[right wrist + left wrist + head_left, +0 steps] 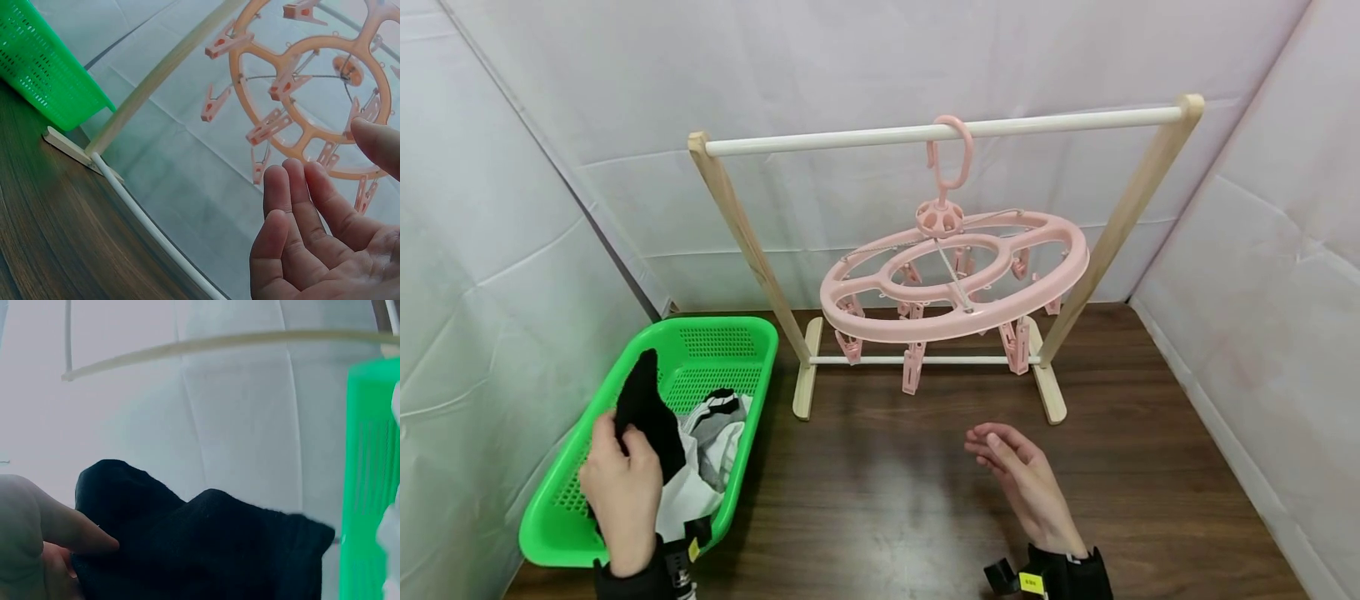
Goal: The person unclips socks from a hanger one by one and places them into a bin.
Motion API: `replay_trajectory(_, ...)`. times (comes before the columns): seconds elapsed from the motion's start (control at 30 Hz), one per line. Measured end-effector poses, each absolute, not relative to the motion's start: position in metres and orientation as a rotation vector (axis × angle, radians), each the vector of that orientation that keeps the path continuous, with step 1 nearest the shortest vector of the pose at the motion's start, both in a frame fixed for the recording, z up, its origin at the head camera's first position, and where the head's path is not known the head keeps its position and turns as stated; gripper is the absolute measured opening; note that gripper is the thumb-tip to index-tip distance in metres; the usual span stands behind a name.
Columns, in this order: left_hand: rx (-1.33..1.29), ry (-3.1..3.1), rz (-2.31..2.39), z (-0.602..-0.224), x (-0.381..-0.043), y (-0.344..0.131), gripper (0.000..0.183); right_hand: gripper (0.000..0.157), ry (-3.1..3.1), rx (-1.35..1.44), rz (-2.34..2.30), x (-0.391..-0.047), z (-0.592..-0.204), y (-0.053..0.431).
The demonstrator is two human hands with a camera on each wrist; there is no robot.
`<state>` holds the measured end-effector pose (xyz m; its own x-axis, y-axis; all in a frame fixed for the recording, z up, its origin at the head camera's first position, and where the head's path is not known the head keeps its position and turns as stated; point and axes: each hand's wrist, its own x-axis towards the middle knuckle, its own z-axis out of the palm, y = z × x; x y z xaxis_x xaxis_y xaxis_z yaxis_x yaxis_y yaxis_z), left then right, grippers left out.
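My left hand [623,490] pinches a black sock [649,414] above the green basket [765,367]. In the left wrist view the black sock [206,544] spreads out beside the thumb. White and grey cloth items [718,437], some with black parts, lie in the basket below. My right hand [1026,483] hovers over the brown floor with fingers loosely bent and nothing in them. A pink oval clip hanger [955,325] hangs by its hook from the rack's white bar. Its pegs [269,125] dangle beyond the right fingers, apart from them.
The rack has a white top bar [835,142], wooden legs [1116,233] and a low white crossbar [880,360]. White sheet walls [1262,275] enclose the back and sides. The basket stands left of the rack on the dark wood-look floor [880,492].
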<state>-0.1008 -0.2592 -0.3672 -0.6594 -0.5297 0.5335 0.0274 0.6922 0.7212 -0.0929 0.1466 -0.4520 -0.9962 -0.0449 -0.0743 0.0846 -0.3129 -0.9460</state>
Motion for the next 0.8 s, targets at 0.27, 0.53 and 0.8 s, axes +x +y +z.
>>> replay_trajectory(0.27,0.271,-2.212,-0.796,-0.350,-0.116,-0.285,0.030,0.028,1.784,0.007,-2.508,-0.097,-0.456,0.149)
replay_trajectory(0.53,0.342,-2.338,-0.696,-0.395,-0.162,-0.330,0.040,0.022,1.809,0.027,-2.502,-0.096,-0.456,0.155)
replay_trajectory(0.8,0.246,-2.369,-0.696,-0.402,-0.147,-0.303,0.039,0.033,1.861,0.036,-2.451,-0.096,-0.459,0.147)
